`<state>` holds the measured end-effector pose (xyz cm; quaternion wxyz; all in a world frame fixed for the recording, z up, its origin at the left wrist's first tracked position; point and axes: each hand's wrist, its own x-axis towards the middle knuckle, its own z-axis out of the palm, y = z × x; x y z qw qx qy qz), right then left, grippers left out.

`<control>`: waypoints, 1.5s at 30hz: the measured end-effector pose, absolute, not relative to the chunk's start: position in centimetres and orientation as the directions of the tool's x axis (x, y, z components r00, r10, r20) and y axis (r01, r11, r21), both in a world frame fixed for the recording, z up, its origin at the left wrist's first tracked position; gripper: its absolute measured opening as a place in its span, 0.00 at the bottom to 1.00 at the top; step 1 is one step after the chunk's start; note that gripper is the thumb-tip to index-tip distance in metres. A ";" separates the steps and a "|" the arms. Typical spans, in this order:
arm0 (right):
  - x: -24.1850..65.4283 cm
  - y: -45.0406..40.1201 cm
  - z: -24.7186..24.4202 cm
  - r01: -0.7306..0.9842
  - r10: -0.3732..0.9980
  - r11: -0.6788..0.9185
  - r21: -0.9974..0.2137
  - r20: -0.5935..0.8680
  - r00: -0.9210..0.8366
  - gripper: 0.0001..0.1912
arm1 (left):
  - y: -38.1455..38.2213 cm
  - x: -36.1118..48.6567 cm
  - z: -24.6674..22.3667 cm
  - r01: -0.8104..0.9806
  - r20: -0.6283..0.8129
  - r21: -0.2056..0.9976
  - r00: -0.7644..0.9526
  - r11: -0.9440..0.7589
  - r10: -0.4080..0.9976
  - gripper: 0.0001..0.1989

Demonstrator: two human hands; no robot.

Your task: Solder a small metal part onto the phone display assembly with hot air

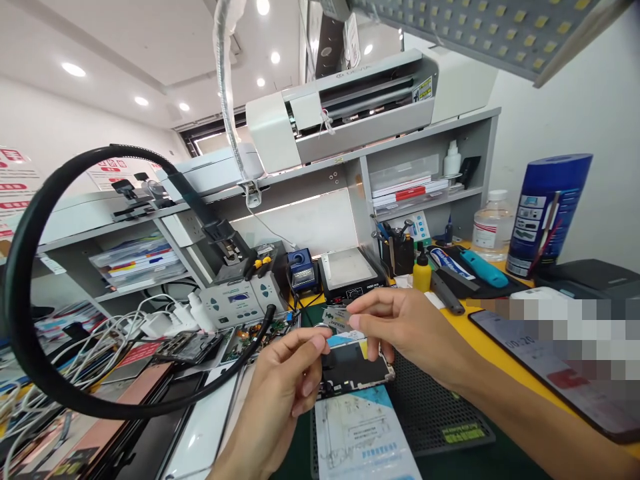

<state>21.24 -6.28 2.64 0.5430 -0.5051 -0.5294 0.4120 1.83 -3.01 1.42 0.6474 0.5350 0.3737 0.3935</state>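
A printed card [336, 319] sits pinched in the right hand's [395, 327] fingers, near a phone part [345, 367] on a white box [367, 440]. The left hand's [293, 373] fingers are bunched just nearer; whether they hold anything, I cannot tell. Yellow tabletop [457, 323] shows alongside; beyond, a machine [370, 127] reads DEVIA.

On the left, a big black hose [19, 287] loops up high and bends down near the left hand [295, 373], so it blocks that way. Behind the right hand [395, 323], a yellow bottle [423, 275] and a black tool cup [404, 259] stand in the way. A hand could pass over the flat black mat [433, 410].
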 end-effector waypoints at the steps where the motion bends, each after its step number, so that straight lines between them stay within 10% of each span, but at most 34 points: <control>1: 21.2 -6.3 2.6 0.099 0.980 0.161 -0.982 0.171 0.105 0.09 | -3.1 1.8 1.3 -0.092 -0.032 0.993 0.396 0.075 0.918 0.14; 12: 20.9 -6.7 2.5 0.215 0.947 0.279 -0.936 0.305 0.099 0.08 | -3.6 1.6 0.7 0.080 0.288 0.939 0.355 -0.336 0.889 0.12; 28: 20.7 -6.8 2.4 0.290 0.947 0.251 -0.924 0.296 0.123 0.08 | -3.8 0.6 -0.1 0.302 0.772 0.421 0.376 -0.856 0.512 0.09; 35: 20.9 -6.7 2.1 0.179 0.955 0.272 -0.946 0.288 0.073 0.10 | -4.3 0.7 0.9 0.255 0.636 0.659 0.313 -0.707 0.705 0.05; 39: 21.0 -6.5 2.3 -0.091 0.987 0.161 -0.983 0.160 0.017 0.12 | -4.6 1.1 1.7 0.045 0.247 0.961 0.308 -0.274 0.919 0.12; 45: 21.6 -6.1 2.3 -0.419 0.987 -0.125 -0.899 -0.071 -0.144 0.10 | -4.7 1.9 2.2 -0.170 -0.048 0.977 0.403 0.126 0.914 0.13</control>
